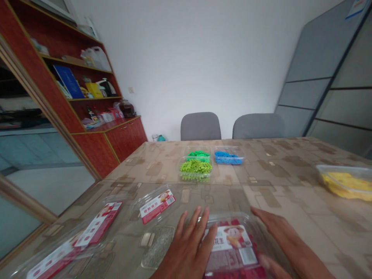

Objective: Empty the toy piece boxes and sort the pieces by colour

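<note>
A transparent plastic box point(232, 248) of red pieces sits at the near edge of the view, its lid carrying a red and white label. My left hand point(192, 242) lies over the box's left side, palm down with fingers spread; one finger reaches across the label. My right hand point(286, 242) is along the right side, fingers stretched forward and thumb near the box's lower right. Whether that hand presses on the wall I cannot tell. Left of the box rests a labelled transparent lid point(157, 205).
More labelled lids point(99, 224) overlap at the left. Farther back stand boxes of lime-green pieces point(196, 170), green pieces point(199, 155) and blue pieces point(228, 158). A box of yellow pieces point(345, 184) is at the right. Two grey chairs point(200, 126) stand behind the table point(279, 186).
</note>
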Demonstrator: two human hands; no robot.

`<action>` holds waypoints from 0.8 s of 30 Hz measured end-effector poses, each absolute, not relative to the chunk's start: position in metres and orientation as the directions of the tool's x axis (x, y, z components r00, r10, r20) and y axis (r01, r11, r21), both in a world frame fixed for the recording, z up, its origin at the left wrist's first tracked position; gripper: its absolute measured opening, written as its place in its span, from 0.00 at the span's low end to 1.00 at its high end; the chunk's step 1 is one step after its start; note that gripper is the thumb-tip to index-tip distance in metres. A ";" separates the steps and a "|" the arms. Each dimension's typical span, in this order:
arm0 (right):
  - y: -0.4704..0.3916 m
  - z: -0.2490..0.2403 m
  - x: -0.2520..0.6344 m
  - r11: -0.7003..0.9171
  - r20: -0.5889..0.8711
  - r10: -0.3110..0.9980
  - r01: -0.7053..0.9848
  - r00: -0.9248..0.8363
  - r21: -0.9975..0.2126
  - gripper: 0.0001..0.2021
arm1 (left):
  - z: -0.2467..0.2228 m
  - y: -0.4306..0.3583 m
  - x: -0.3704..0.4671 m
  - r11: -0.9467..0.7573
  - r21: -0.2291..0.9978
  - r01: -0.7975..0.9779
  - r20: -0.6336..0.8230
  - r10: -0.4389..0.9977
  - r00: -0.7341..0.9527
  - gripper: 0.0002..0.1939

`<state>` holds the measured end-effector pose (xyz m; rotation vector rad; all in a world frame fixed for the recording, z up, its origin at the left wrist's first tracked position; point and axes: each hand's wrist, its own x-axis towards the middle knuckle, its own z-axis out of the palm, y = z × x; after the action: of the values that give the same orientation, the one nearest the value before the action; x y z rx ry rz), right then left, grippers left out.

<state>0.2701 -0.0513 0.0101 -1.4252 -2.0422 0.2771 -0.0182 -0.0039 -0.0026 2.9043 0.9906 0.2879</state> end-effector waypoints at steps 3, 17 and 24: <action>-0.037 0.013 0.253 0.634 0.428 0.755 0.719 -0.496 -0.286 0.41 | -0.013 -0.004 -0.019 -0.784 0.085 0.615 0.176 0.619 0.765 0.32; -0.022 0.028 0.238 0.733 0.278 0.675 0.666 -0.684 -0.140 0.46 | -0.017 -0.005 -0.022 -0.744 -0.030 0.668 0.216 0.647 0.731 0.36; -0.005 -0.001 0.231 0.741 0.290 0.623 0.667 -0.726 0.080 0.36 | -0.017 0.005 -0.025 -0.724 0.039 0.688 0.064 0.689 0.722 0.33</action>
<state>0.2310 -0.0051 -0.0006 -1.0177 -2.6971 -0.2610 -0.0248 0.0047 -0.0168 2.9032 1.1616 0.1159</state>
